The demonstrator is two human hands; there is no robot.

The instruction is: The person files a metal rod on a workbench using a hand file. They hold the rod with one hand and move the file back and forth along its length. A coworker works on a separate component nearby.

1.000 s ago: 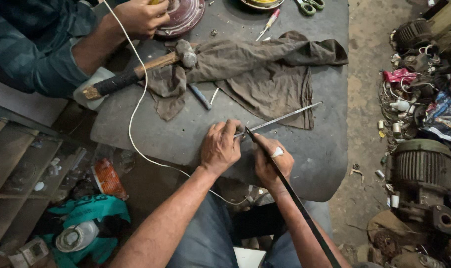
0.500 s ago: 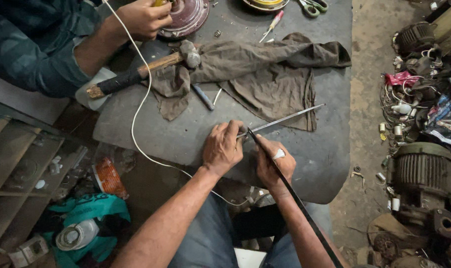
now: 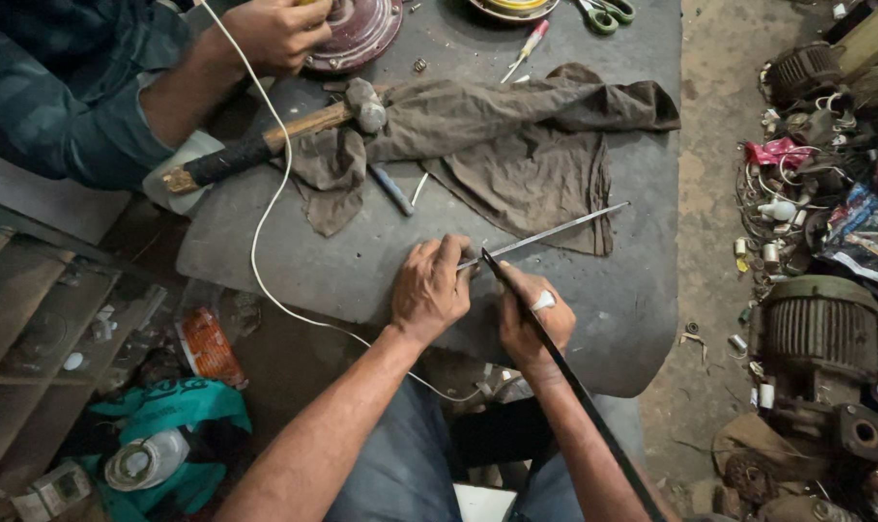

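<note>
Grey, scuffed sheet metal makes up the worktable (image 3: 361,261) under my hands, its near edge rounded and its surface dull with grime. My left hand (image 3: 431,290) lies knuckles-up on it, fingers curled and pressed down over the near end of a thin, bright metal rod (image 3: 555,232) that runs straight and slightly uphill to the right, its far tip resting on the hem of a crumpled brown rag (image 3: 516,145). My right hand (image 3: 531,319) is closed around a long, flat, dark strip (image 3: 574,387), something like a file or blade; I cannot tell which. The strip slants from beside my right forearm up to a pointed tip that meets the rod just beside my left fingertips. A pale band wraps one finger of that hand. The rag is soft and creased, spread across the middle of the table. On its left fold rests a hammer (image 3: 265,145) with a blunt steel head and a wooden handle wrapped in black at the grip. A smooth white cable (image 3: 260,222) loops down across the table and off its near edge. At the far left corner another person's hand (image 3: 274,34), in a dark blue-green sleeve, rests against a round reddish metal housing (image 3: 357,34). Green-handled scissors (image 3: 603,14) and a small red-handled screwdriver (image 3: 528,48) lie at the far edge. To the right, on the bare floor, sits a ribbed, rusty motor casing (image 3: 816,329).
</note>
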